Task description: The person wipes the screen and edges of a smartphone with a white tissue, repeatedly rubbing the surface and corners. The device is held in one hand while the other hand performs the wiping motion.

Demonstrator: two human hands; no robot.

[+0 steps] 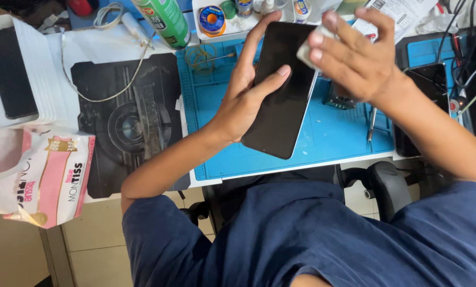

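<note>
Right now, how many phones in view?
3: one black phone held in the left hand; one on the white stack far left; one at the mat's right edge. Clutter may hide more.

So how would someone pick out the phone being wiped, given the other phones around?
Start at the blue mat. Above its middle, the left hand holds a black phone tilted off the surface. Unlike the phones lying flat at either side, the right hand presses a small white pad on it.

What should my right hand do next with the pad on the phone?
Probably draw the pad down the glass: the right hand presses it at the phone's top edge, the left hand holds the phone tilted over the mat, and the lower screen lies uncovered.
</note>
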